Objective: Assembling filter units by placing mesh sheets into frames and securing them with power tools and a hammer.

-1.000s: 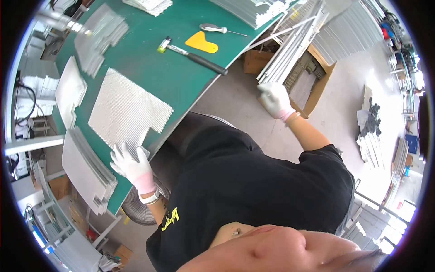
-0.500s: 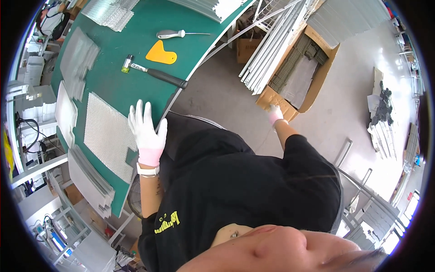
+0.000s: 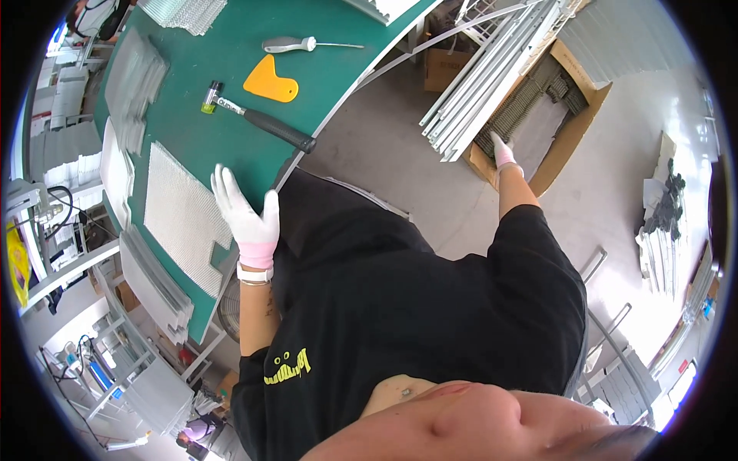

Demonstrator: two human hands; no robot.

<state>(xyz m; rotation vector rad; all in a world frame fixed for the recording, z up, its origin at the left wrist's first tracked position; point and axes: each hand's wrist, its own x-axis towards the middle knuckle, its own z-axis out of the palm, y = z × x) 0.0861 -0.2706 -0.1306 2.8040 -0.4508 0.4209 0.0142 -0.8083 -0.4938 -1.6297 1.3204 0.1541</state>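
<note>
Small grey parts: they are lying in packed rows (image 3: 516,115) inside the box, perhaps so they can be picked up easily.
Cardboard box: it (image 3: 576,150) is standing low beside the bench, its walls keeping the parts from spilling.
Right hand: the gloved right hand (image 3: 501,148) is reaching down among the parts; its fingers are hiding, so I cannot tell if it is gripping one.
Left hand: the gloved left hand (image 3: 247,219) is spreading its fingers wide and holding nothing, maybe helping the person lean; I cannot tell if it is pressing down.
Mesh sheet: it (image 3: 178,211) is lying flat on the bench (image 3: 184,96), just beside the left hand.
Hammer: it (image 3: 269,127) is lying with its dark handle pointing to the person, likely for easy grabbing.
Yellow scraper and screwdriver: the scraper (image 3: 270,81) and screwdriver (image 3: 290,44) are resting beyond the hammer, leaving room near the mesh.
Long metal strips: they (image 3: 473,100) are lying side by side, between bench and box.
</note>
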